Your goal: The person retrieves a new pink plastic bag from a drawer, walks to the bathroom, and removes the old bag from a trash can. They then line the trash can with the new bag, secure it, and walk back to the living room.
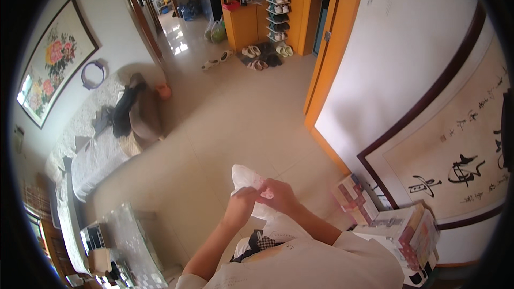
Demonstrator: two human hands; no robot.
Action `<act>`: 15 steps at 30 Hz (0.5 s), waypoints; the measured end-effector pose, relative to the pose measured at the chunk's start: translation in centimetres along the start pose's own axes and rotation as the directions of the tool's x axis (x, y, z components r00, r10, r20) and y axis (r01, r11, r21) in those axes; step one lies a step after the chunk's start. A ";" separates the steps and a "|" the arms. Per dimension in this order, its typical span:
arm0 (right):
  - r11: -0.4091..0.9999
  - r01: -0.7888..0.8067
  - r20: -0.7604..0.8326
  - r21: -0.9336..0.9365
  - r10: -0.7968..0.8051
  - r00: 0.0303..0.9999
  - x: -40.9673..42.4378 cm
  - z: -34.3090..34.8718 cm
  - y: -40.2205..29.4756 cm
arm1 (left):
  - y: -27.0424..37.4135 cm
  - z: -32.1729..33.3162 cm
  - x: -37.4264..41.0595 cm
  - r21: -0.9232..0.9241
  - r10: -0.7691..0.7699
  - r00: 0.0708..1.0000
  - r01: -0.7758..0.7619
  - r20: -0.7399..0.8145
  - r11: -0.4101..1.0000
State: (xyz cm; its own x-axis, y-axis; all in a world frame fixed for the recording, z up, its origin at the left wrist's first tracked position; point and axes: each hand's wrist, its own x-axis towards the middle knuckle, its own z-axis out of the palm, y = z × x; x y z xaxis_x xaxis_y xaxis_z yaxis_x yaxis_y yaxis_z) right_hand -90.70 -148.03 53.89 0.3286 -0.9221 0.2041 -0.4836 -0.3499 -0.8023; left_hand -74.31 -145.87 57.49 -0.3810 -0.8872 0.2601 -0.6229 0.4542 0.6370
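Observation:
In front of my shirt, my left hand (242, 204) and my right hand (280, 196) meet around a white, thin, crumpled item (244, 174) with faint pink marks, perhaps a plastic bag. Part of it sticks up above my fingers, and more hangs below them. The fingers of both hands are pinched on it and touch or nearly touch each other. A dark checked cloth (265, 243) shows at the front of my white shirt, below the hands.
A low table (138, 245) with items stands at lower left, a covered sofa (100, 164) behind it. Boxes (405, 228) are stacked at right beneath framed calligraphy (453, 168). Shoes (257, 65) lie on the floor ahead, by a shoe rack (278, 20) and an orange door frame (329, 56).

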 end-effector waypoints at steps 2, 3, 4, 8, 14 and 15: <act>0.986 0.095 -0.083 0.136 -0.084 0.993 3.6 0.5 1.7 | -0.8 -0.8 2.8 0.047 0.067 0.998 -0.067 0.005 0.997; 0.985 0.121 -0.045 0.126 -0.117 0.992 5.2 0.2 2.5 | -1.1 -1.0 4.1 0.073 0.116 0.993 -0.116 0.006 0.991; 0.979 0.192 -0.007 0.062 -0.192 0.981 6.8 0.0 3.7 | -1.2 -1.1 5.5 0.100 0.164 0.986 -0.163 0.007 0.981; 0.978 0.123 0.096 0.169 -0.141 0.985 12.3 -0.9 6.4 | -4.2 -1.5 10.9 0.178 0.257 0.964 -0.242 -0.070 0.954; 0.598 -0.364 0.318 0.714 0.186 0.930 16.9 -2.1 8.9 | -7.9 0.1 17.3 0.179 0.328 0.925 -0.296 -0.191 0.938; 0.611 -0.360 0.287 0.705 0.218 0.933 17.6 -3.1 9.8 | -8.6 0.5 18.7 0.158 0.332 0.925 -0.305 -0.183 0.939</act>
State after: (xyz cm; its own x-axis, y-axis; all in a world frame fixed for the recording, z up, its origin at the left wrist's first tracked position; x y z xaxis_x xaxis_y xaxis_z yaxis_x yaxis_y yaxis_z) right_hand -92.12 -168.23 51.33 0.4340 -0.8891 -0.1457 0.1581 0.2344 -0.9592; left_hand -76.40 -166.30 56.54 -0.4341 -0.6851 0.5850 -0.5767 0.7101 0.4038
